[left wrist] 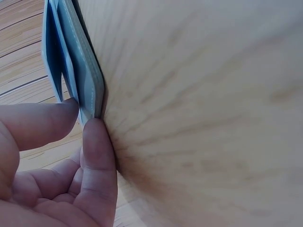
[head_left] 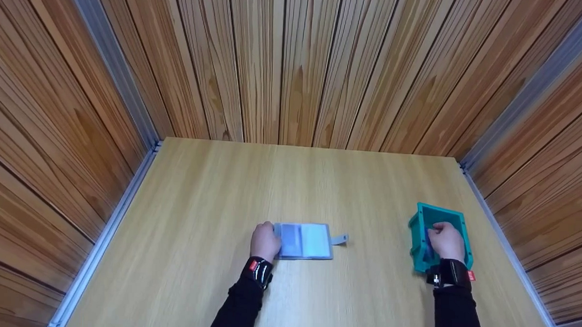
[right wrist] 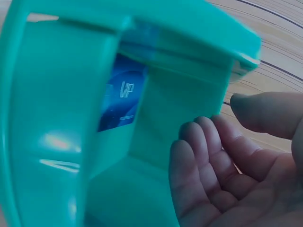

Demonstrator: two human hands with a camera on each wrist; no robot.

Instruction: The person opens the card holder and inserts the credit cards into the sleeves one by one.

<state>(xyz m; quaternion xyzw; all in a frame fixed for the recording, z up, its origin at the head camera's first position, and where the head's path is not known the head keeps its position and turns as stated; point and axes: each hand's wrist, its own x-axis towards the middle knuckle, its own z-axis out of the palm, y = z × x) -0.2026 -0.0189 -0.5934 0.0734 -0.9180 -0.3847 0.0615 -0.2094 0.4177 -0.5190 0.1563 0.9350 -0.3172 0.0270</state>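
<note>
A light blue card holder (head_left: 316,242) lies opened out on the table, showing its clear sleeves, with a strap (head_left: 339,239) sticking out to the right. My left hand (head_left: 265,241) pinches its left edge; in the left wrist view thumb and fingers close on a corner of the holder (left wrist: 89,75). Over at the right, my right hand (head_left: 448,241) reaches into a green plastic bin (head_left: 418,231). Its fingers (right wrist: 182,161) are loosely bent, the thumb apart, nothing between them. Inside the bin, a dark blue card (right wrist: 124,94) with "VIP" lettering leans against a wall.
The light wooden table (head_left: 203,189) meets wood-plank walls (head_left: 299,67) at the back and both sides. Metal rails (head_left: 102,239) run along the table's left and right edges. The bin stands near the right rail.
</note>
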